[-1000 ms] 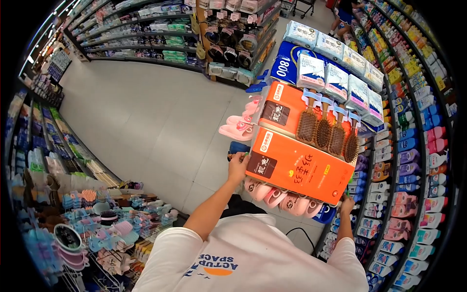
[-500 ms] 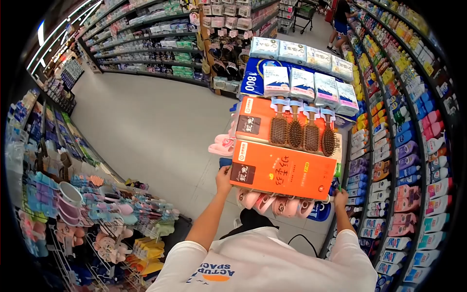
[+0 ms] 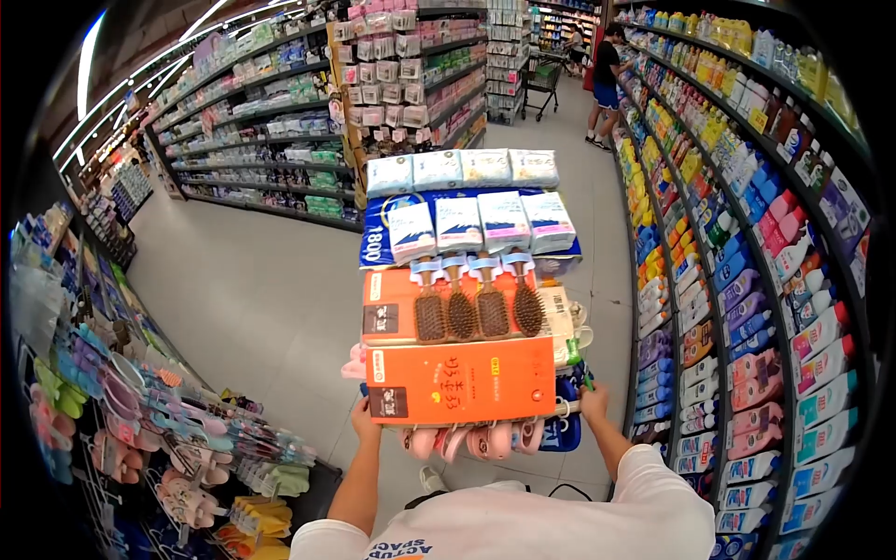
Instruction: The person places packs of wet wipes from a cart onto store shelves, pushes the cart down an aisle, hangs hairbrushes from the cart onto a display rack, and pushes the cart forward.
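Note:
A loaded cart stands before me, its frame almost wholly hidden under the goods. My left hand [image 3: 366,417] is closed at its near left corner, beside an orange box [image 3: 504,378]. At the near right, my right hand [image 3: 593,401] is wrapped round the end of a pale bar [image 3: 567,407], near a green-tipped item. Behind the front box lies a second orange box [image 3: 392,287], with several brown hairbrushes [image 3: 491,310] across it. Farther forward, white packs [image 3: 457,222] rest on a blue package [image 3: 375,245]. Pink slippers [image 3: 490,441] hang under the near edge.
Shelves of bottles [image 3: 737,308] run along the right. A rack of slippers and bath goods [image 3: 187,457] stands at near left. Ahead are shelves of packaged goods [image 3: 261,131], a shopping cart [image 3: 541,84] and a person in blue shorts [image 3: 605,96]. Grey floor [image 3: 252,280] lies between.
My view has tilted up and turned right, so the cart's load sits lower and farther left. More aisle shows ahead. Both hands keep their places at the load's near corners.

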`<state>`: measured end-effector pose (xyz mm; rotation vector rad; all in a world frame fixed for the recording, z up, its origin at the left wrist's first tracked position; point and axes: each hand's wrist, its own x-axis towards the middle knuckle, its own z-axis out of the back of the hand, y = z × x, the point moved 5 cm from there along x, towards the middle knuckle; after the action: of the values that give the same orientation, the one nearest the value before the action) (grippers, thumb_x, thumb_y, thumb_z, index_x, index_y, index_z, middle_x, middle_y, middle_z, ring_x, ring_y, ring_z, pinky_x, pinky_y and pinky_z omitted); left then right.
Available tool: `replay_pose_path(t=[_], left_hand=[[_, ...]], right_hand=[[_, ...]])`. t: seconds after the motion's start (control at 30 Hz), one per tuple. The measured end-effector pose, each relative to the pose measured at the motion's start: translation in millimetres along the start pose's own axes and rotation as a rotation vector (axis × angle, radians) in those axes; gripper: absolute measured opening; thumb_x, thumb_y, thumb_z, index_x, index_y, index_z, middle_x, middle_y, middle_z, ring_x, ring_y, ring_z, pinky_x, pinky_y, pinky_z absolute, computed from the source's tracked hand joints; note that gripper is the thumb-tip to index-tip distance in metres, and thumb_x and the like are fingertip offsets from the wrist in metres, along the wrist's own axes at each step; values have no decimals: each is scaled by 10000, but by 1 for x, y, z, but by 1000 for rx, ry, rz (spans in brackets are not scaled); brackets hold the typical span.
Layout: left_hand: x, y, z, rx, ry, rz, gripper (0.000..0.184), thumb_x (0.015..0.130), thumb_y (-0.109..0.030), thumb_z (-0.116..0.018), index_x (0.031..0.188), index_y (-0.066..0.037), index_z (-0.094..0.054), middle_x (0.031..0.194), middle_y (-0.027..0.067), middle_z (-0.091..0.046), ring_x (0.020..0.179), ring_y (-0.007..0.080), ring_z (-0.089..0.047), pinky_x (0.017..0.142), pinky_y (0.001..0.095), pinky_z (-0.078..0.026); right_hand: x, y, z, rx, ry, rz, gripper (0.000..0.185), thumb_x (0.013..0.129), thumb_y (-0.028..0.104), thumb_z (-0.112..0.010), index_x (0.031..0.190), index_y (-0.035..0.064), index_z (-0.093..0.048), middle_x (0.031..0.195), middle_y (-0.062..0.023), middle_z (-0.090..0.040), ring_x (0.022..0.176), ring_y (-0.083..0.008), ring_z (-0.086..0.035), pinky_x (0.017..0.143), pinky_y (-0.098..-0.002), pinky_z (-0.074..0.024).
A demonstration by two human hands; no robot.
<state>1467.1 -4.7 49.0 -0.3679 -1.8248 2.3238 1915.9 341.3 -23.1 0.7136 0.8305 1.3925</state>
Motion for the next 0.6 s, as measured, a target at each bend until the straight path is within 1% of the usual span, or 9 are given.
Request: replay_pose_path(t=[0.07,0.1,0.13,0.17,0.2,0.27,0.4,0.53,0.6], left_hand=[[6,39,9,116,-59,-71,238,870,-175,-585,972,29,-655,837,65,-651,680,141,-597,605,274,-461],[-8,31,17,34,-99,47,230,871,-162,-576,975,27,-654,843,72,-650,668,146,-596,588,274,-458],[-33,-12,-58,-30,-143,169,222,872,-149,-566,977,25,-653,848,79,-648,657,150,-595,571,274,-455],[-52,-13,-46,-41,-144,136,205,871,-133,-561,969,24,-648,837,75,-643,650,145,-590,547,278,-449],[-59,-8,-37,-48,-150,101,188,871,-117,-555,960,24,-643,825,71,-638,643,141,-585,523,282,-443],[-67,12,-30,-74,-184,66,179,870,-114,-556,946,26,-638,797,56,-631,628,132,-577,506,281,-435],[-98,-2,-29,-122,-174,56,165,866,-111,-570,914,35,-630,719,22,-606,594,116,-564,495,275,-432],[-122,-6,-30,-106,-176,-47,168,855,-107,-584,925,40,-628,768,41,-633,624,118,-589,534,269,-463],[-133,4,-35,-219,-274,19,186,844,-107,-592,948,41,-633,839,37,-646,709,117,-604,622,265,-484]], right_hand=[[-6,20,13,-44,27,-3,149,781,112,-580,779,-16,-654,652,-142,-649,600,-252,-632,597,-381,-481],[-1,12,11,-39,29,12,136,765,108,-575,768,-4,-653,661,-153,-648,625,-276,-640,616,-393,-483],[75,9,32,-88,63,29,215,726,155,-594,888,26,-654,769,-234,-629,763,-393,-619,709,-452,-473],[62,14,41,-49,122,17,231,726,159,-593,909,34,-656,806,-244,-629,803,-410,-612,730,-462,-471],[56,16,41,-25,112,15,237,728,154,-590,918,28,-655,800,-242,-631,796,-408,-614,729,-455,-474],[59,17,39,-30,96,111,174,762,101,-558,864,-2,-655,723,-160,-659,700,-300,-646,674,-393,-488],[65,16,33,23,157,87,200,767,97,-557,916,3,-653,731,-154,-663,715,-295,-649,683,-388,-488],[77,16,31,11,181,169,215,769,92,-547,937,4,-649,742,-156,-667,737,-287,-652,701,-381,-488],[88,8,24,0,191,211,214,772,86,-541,938,6,-649,740,-158,-666,719,-281,-653,687,-376,-490]])
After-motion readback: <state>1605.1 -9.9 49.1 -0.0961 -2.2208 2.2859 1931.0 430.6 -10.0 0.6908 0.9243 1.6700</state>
